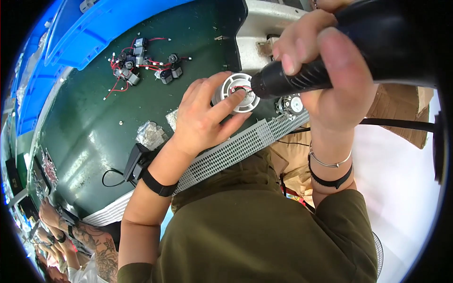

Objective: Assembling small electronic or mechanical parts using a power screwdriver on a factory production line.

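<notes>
My left hand (pixel 200 115) rests on the green table and holds a white round plastic housing (pixel 241 77) by its edge. The index finger reaches into its middle, where a short red wire shows. My right hand (pixel 337 80) is wrapped round a black power screwdriver (pixel 292 81), which comes in tilted from the upper right. Its nose is at the right side of the housing, and the tip is hard to make out. Just right of the housing lies a small round metal part (pixel 296 104) with a white disc on top.
Several small grey and black motors (pixel 140 51) with red wires lie at the far left. Blue bins (pixel 104 23) stand behind. A clear plastic bag (pixel 151 134) and a black device (pixel 137 160) sit near my left forearm. White perforated edging (pixel 212 162) runs along the front. Co-workers' arms (pixel 96 240) show lower left.
</notes>
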Demonstrator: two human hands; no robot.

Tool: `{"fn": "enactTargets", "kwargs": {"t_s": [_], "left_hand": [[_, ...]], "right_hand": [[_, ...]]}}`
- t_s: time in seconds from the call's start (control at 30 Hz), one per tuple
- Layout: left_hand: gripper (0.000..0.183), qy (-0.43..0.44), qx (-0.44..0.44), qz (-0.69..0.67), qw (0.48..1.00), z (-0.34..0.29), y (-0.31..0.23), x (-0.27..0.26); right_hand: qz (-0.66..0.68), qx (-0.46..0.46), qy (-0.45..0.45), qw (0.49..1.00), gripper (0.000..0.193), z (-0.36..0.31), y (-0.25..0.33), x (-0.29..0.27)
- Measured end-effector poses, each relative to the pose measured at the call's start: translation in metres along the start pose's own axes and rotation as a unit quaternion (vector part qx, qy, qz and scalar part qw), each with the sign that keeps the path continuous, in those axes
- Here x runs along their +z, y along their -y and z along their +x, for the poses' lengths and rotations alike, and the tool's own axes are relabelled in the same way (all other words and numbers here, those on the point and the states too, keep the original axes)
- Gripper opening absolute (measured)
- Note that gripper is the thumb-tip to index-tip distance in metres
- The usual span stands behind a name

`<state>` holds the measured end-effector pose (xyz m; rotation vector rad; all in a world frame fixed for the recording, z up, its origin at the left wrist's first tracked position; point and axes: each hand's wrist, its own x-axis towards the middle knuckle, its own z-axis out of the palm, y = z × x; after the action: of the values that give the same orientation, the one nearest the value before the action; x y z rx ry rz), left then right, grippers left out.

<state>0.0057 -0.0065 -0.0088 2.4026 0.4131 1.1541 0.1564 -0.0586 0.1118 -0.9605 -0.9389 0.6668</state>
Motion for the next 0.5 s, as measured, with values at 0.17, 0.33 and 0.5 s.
{"fn": "enactTargets", "kwargs": {"t_s": [0.17, 0.33, 0.5], "left_hand": [[0.04, 0.009, 0.007, 0.023, 1.0, -0.003, 0.001, 0.0], [0.034, -0.02, 0.02, 0.038, 0.999, -0.003, -0.001, 0.002], [0.043, -0.152, -0.087, 0.081, 0.981, -0.012, 0.02, -0.073]], "right_hand": [[-0.007, -0.101, 0.129, 0.986, 0.037, -0.001, -0.01, -0.017], [0.037, -0.109, 0.173, 0.978, 0.036, 0.021, -0.001, 0.001], [0.012, -0.069, -0.011, 0.998, 0.027, 0.05, 0.034, 0.036]]}}
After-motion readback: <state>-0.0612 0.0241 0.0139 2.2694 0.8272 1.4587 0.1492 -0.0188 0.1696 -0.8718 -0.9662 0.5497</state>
